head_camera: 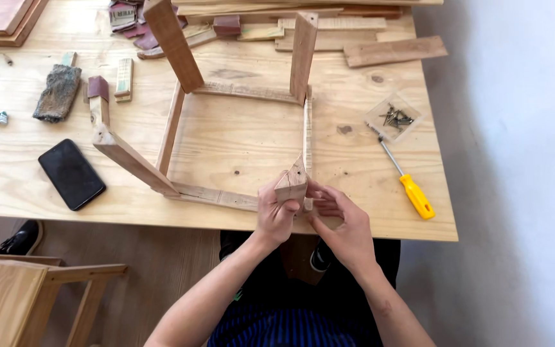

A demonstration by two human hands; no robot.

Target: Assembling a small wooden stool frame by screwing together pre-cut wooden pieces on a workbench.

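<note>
The pale plywood desk point(239, 144) fills most of the view, its near edge running just in front of the person and its right edge beside a plain white wall point(521, 128). Open board shows inside the frame and along the right side. Below the near edge lies a brown floor point(162, 270), with a light wooden chair point(27, 295) at lower left.

An upturned square frame of rough reddish-brown wood with four legs pointing up point(236, 122) stands in the middle of the desk, its near-right corner at the desk's near edge. The left hand point(274, 215) wraps its fingers around the near-right leg point(292, 183); the right hand point(342, 225) rests against the same corner, fingers curled loosely on the rail.

A black phone point(71, 173) lies left of the frame, a yellow-handled screwdriver point(406, 183) to its right, and a small clear bag of dark screws point(394, 117) beyond that.
</note>
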